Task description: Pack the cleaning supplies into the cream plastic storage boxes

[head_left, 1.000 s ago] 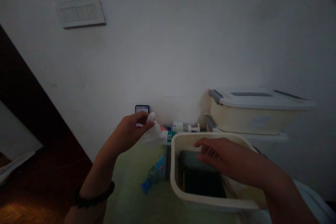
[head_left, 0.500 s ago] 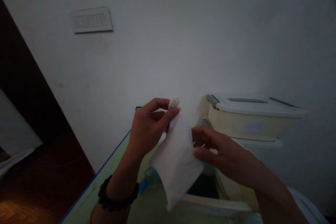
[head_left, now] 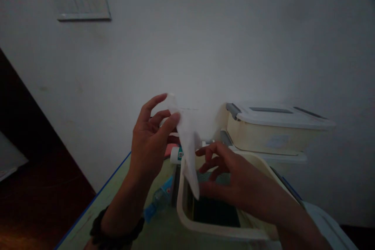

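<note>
My left hand (head_left: 148, 138) is closed on a thin white sheet that looks like tissue (head_left: 189, 148), pinching its upper part between thumb and fingers. The sheet hangs down narrow and folded over the left rim of an open cream box (head_left: 185, 216). Beside its lower end is my right hand (head_left: 231, 175), fingers apart and curved over the box; nothing shows in its grasp. A dark, flat-looking object (head_left: 216, 213) lies inside the box, partly covered by my right hand.
Left of the box, a clear bottle with a blue cap (head_left: 159, 199) lies on the green table (head_left: 164, 236). Behind it is a white cylindrical container (head_left: 175, 155). A lidded cream box (head_left: 258, 134) stands at the back right by the wall. A switch panel (head_left: 79, 4) is on the wall.
The sheet, spread wide before, now hangs narrow. My right hand has come off its edge, and its fingers have opened. My left hand has moved left and up; the view has shifted too.
</note>
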Motion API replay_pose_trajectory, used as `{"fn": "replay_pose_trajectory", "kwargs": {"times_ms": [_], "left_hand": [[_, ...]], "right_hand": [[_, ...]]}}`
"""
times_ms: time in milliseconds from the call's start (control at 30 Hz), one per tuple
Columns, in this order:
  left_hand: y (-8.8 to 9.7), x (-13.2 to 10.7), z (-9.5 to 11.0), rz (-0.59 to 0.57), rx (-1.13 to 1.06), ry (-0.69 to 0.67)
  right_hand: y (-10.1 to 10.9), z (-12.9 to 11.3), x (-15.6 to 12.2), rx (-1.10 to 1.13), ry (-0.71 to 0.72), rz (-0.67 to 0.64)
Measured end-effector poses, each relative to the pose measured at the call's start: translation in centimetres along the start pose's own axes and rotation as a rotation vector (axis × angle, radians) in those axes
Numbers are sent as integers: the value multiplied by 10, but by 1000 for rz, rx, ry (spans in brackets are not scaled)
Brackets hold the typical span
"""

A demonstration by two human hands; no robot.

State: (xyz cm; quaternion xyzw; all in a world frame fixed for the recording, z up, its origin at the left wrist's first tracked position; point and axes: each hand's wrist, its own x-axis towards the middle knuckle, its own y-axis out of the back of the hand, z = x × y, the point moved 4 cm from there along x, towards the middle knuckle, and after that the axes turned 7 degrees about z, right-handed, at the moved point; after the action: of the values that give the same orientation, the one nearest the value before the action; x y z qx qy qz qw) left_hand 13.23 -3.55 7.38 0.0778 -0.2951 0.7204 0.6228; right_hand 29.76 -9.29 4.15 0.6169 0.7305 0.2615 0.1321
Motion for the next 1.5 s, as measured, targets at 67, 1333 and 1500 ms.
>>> {"fn": "replay_pose_trajectory", "kwargs": {"times_ms": [67,1333,1500], "left_hand": [[-4,-2,-4,-5,-96,43],[-8,-13,-8,-550,359,10],[-15,-23,-12,-711,333,153]], "right_hand": [[-3,-4,2,117,23,-10],[43,-2,-2,293,175,501],[32,-9,-4,275,149,531]]}}
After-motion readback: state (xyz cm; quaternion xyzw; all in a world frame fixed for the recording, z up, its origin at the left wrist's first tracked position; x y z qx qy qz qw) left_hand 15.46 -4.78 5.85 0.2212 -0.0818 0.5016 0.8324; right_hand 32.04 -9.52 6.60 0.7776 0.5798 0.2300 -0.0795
